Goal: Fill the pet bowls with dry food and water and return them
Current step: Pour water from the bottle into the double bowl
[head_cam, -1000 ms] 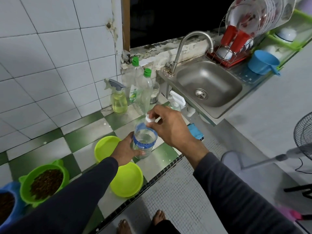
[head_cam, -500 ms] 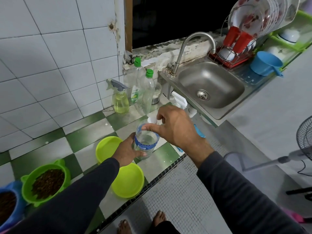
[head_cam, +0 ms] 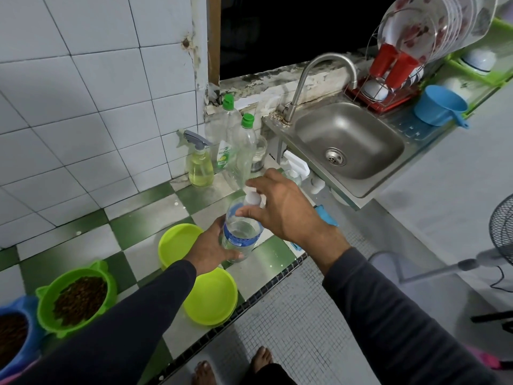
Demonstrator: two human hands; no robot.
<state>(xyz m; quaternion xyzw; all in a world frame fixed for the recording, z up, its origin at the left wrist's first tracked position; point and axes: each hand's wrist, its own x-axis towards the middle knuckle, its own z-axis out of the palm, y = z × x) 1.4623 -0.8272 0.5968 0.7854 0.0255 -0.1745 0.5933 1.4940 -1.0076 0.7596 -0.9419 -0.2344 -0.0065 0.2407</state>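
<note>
Tiled kitchen: a counter (head_cam: pixel 144 218) of green and white checked tiles runs along a white-tiled wall, with a steel sink (head_cam: pixel 347 140) and one curved tap (head_cam: pixel 319 79) at its far right end.

Pet bowls on the counter, four counted. One blue bowl (head_cam: pixel 16 340) at the near left corner, cut by the frame edge, holds dry food. One green bowl (head_cam: pixel 75 298) just beside it also holds dry food. Two yellow-green bowls show no food: one (head_cam: pixel 177 243) toward the middle of the counter, one (head_cam: pixel 211 298) at the front edge, partly overhanging.

One clear water bottle (head_cam: pixel 241 232) with a blue label is held above the counter, over the two yellow-green bowls. The left hand (head_cam: pixel 211 248) grips its lower body, fingers wrapped round it. The right hand (head_cam: pixel 280 209) is on the white cap (head_cam: pixel 252 198), fingertips pinching it at the neck.

At the back of the counter by the wall: one spray bottle (head_cam: pixel 200 165) of yellow liquid and two green-capped bottles (head_cam: pixel 236 140). Right of the sink: one dish rack (head_cam: pixel 388 87) with two red cups (head_cam: pixel 391 65) and several plates, and one blue scoop (head_cam: pixel 438 105).
</note>
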